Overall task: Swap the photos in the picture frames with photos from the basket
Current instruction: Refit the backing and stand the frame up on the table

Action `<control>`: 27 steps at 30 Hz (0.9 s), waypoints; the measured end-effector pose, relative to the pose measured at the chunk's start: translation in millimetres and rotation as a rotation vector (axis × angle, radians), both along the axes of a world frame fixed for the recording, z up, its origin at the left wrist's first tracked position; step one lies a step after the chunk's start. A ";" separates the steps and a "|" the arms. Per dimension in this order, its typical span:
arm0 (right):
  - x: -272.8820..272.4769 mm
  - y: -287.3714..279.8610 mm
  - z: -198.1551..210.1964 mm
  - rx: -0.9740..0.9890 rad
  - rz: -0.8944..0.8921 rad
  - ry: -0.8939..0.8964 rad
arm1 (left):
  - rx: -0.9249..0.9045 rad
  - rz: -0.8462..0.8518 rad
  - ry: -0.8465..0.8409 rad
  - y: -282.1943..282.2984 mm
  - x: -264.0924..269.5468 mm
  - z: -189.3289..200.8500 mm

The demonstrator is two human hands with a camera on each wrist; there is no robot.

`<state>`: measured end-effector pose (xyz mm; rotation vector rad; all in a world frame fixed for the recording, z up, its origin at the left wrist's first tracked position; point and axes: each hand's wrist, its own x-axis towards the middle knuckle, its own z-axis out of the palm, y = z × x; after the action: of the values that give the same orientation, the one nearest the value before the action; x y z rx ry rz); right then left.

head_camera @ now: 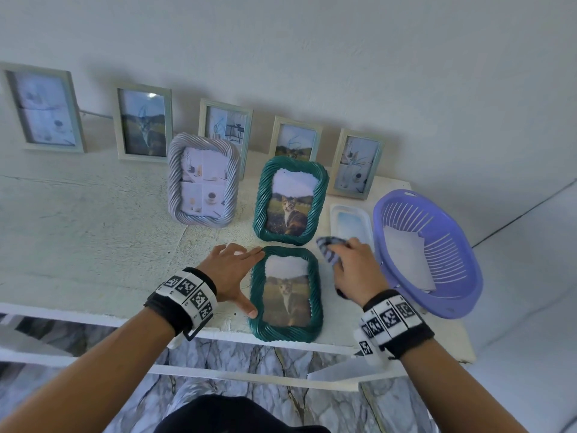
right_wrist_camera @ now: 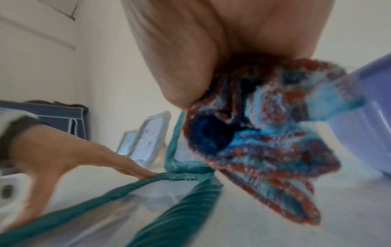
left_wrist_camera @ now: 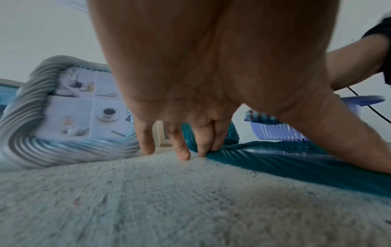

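Flat at the near table [head_camera: 93, 232] edge, teal frame [head_camera: 285, 331] with cat photo [head_camera: 286, 292], braced along its left rim by left hand [head_camera: 229, 270] with straight spread fingers, striped cloth [head_camera: 327, 250] bunched in right hand [head_camera: 359, 270] just beside, purple basket [head_camera: 459, 304] farther right.

Under my left fingers [left_wrist_camera: 182, 147] the table [head_camera: 93, 232] feels rough and matt, a gritty white surface. The teal frame [head_camera: 285, 293] at its near edge is glossy, ribbed like twisted plastic rope, its pane sheeny. My right hand [head_camera: 359, 270] grips a fuzzy knitted cloth [right_wrist_camera: 264, 133], soft and striped. The purple basket [head_camera: 437, 251] at the right edge: smooth slotted plastic, holding matt paper [head_camera: 409, 257].
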<state>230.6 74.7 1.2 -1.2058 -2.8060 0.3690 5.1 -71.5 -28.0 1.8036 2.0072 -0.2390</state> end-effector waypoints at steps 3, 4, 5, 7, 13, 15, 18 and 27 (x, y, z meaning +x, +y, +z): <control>-22.7 29.9 -10.4 0.116 -0.150 -0.083 | 0.007 0.016 -0.014 -1.0 -0.2 -1.4; -31.1 39.9 -13.6 0.138 -0.179 -0.121 | 0.009 0.019 -0.018 -1.3 -0.4 -2.0; -39.3 48.9 -15.7 0.154 -0.207 -0.155 | 0.011 0.021 -0.019 -1.4 -0.8 -2.7; -52.3 61.5 -15.9 0.140 -0.268 -0.194 | 0.018 0.023 -0.018 -1.4 -1.4 -4.4; -55.3 84.7 -32.0 -0.049 -0.326 -0.215 | 0.014 0.034 -0.035 -0.7 -3.4 -8.5; -51.2 82.9 -32.3 -0.056 -0.315 -0.203 | 0.016 0.036 -0.040 -1.4 -3.3 -8.5; -44.7 62.4 -20.9 -0.015 -0.259 -0.197 | 0.015 0.048 -0.049 -3.1 -1.8 -7.1; -11.3 -48.3 -26.3 -0.186 -0.133 -0.062 | 0.126 0.183 -0.185 -26.0 22.2 -4.4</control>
<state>219.3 26.4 -25.1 -1.4554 -2.7731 0.6044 27.3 -97.5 -32.4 1.6338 2.0768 0.1084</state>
